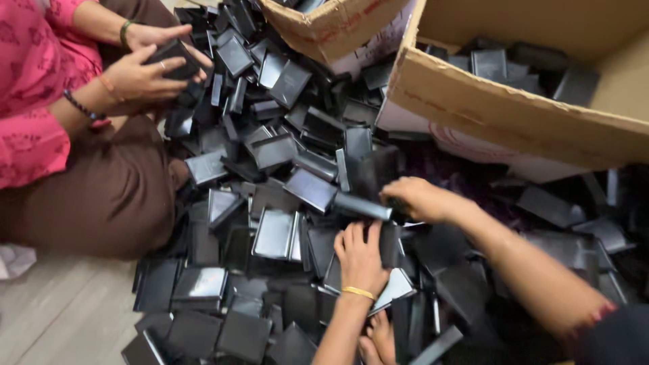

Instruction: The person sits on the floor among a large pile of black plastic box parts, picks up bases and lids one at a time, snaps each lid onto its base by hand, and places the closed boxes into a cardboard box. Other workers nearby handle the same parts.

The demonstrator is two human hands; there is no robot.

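A big heap of flat black plastic cases and lids (274, 233) covers the floor. My left hand (358, 260), with a gold bangle at the wrist, lies on the heap near the middle, its fingers curled over a black case (389, 245). Just above it my right hand (420, 199) grips the end of a long black case piece (362, 206) that points left. The two hands are close together but apart. My bare foot (378, 341) shows below the left wrist.
Another person in a pink top and brown trousers (101, 189) sits at the left, both hands (145, 67) on a black case. Two open cardboard boxes (487, 111) (331, 30) holding more cases stand at the top right. Pale wooden floor (61, 318) shows bottom left.
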